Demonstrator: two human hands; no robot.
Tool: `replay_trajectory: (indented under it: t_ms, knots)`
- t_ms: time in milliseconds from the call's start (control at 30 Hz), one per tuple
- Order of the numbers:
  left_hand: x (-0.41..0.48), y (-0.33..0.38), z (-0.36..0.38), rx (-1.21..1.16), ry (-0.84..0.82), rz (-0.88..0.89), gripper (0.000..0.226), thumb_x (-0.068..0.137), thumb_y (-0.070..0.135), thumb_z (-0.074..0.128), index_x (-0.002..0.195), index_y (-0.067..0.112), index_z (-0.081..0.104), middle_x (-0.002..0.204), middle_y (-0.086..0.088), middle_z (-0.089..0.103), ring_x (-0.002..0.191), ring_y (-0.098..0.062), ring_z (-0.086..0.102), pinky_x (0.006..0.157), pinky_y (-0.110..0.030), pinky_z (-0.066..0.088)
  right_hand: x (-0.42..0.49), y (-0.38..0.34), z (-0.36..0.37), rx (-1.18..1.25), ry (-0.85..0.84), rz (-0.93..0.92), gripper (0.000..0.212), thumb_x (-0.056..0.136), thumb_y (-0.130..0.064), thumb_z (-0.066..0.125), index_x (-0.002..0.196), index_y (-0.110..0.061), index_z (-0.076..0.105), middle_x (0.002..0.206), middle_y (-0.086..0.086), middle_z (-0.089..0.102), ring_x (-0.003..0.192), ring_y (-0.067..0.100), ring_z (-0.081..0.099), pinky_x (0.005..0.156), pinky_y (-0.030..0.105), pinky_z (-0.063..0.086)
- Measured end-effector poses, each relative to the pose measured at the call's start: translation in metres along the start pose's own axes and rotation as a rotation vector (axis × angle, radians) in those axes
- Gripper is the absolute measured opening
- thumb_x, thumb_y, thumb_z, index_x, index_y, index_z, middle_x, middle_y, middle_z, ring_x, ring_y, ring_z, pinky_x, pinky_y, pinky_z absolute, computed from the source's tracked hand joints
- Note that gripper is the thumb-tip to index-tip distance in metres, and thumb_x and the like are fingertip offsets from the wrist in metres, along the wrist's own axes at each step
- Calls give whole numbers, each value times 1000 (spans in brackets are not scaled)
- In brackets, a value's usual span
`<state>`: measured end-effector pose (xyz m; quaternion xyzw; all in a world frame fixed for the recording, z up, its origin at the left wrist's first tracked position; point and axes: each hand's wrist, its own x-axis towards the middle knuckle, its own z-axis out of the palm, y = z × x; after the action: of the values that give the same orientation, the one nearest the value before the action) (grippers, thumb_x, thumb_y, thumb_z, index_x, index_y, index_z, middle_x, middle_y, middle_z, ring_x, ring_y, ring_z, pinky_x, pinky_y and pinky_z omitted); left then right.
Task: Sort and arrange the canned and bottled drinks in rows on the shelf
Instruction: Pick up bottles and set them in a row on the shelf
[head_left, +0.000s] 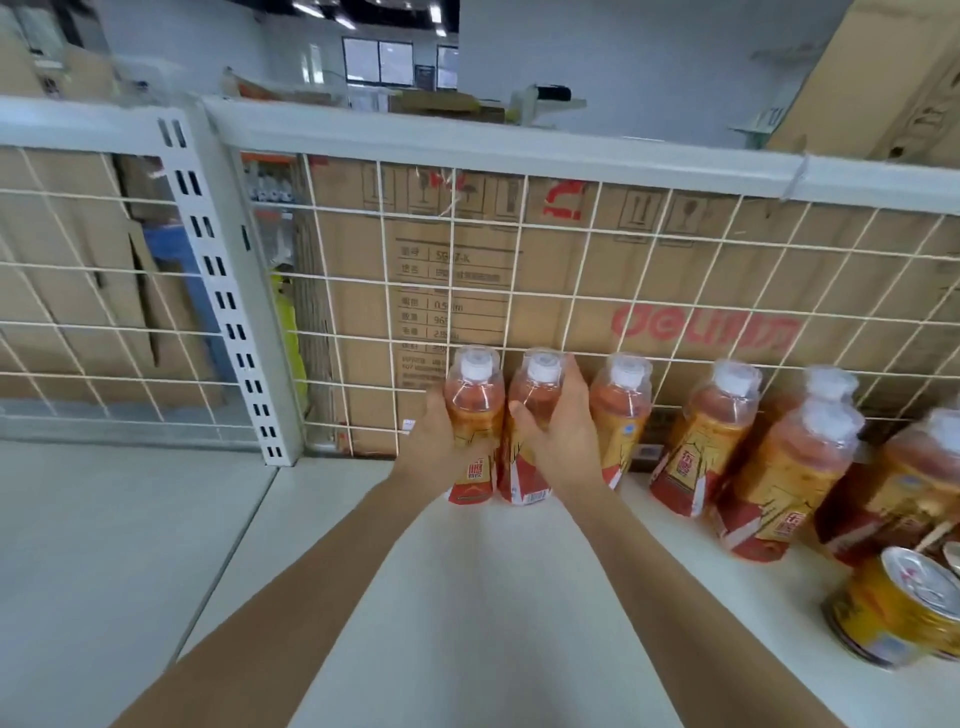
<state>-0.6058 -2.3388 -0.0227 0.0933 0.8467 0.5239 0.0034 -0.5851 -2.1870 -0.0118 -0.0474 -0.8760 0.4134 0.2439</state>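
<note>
Leftmost bottle (475, 402) is gripped by left hand (431, 441), second bottle (532, 402) by right hand (563, 441), fingers curled round each. Both are stood on the shelf (467, 571) side by side between the hands, long axes vertical, caps up. Third bottle (621, 415) is noted just right of right hand.

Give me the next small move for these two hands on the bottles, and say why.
Probably let go of both. The left hand grips the leftmost bottle and the right hand the second bottle; both already stand upright in line with the third bottle. That frees the hands for the front bottle, which stands out of the row.
</note>
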Motion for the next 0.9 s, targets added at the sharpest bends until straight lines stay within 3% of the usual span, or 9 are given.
replay_trajectory:
  t_ms: [233,333,467,600,733,900]
  knots:
    - [-1,-3,15,30,129,-42,76,69,34,79,127,20,33,120,0,56,109,-21,58,92,-44,50,-1,18,2,54,-97,75,74,77,-36,73,134,-20,29,129,0,52,115,21,54,93,33,43]
    - [-11,-10,7,34,108,-47,76,68,34,80,127,23,33,119,3,56,107,-18,58,90,-37,51,-6,12,-2,38,-175,68,74,77,-37,72,134,-20,28,128,-1,52,115,19,54,90,29,43]
    - [-35,-27,-18,31,97,-59,82,67,31,80,133,26,32,122,5,55,111,-17,56,93,-42,50,-35,-1,-4,55,-229,62,75,77,-35,73,135,-22,27,132,-3,49,120,17,51,92,30,44]
    - [-69,-46,-53,40,120,-72,88,63,33,81,135,30,29,122,8,54,111,-15,54,92,-39,50,-70,-19,-8,95,-276,71,76,75,-29,75,134,-23,27,127,-10,46,113,9,47,94,30,43]
    - [-109,-60,-92,22,149,-55,75,66,23,81,120,39,31,112,14,53,104,-11,55,81,-27,46,-100,-32,-8,96,-258,73,70,71,-28,78,122,-30,30,119,-11,48,108,11,50,94,34,45]
    - [-160,-75,-141,20,229,-76,63,56,32,77,104,40,37,99,19,55,89,-2,57,68,-11,42,-133,-53,0,115,-233,92,69,68,-28,81,120,-28,36,111,-12,55,99,14,55,89,35,47]
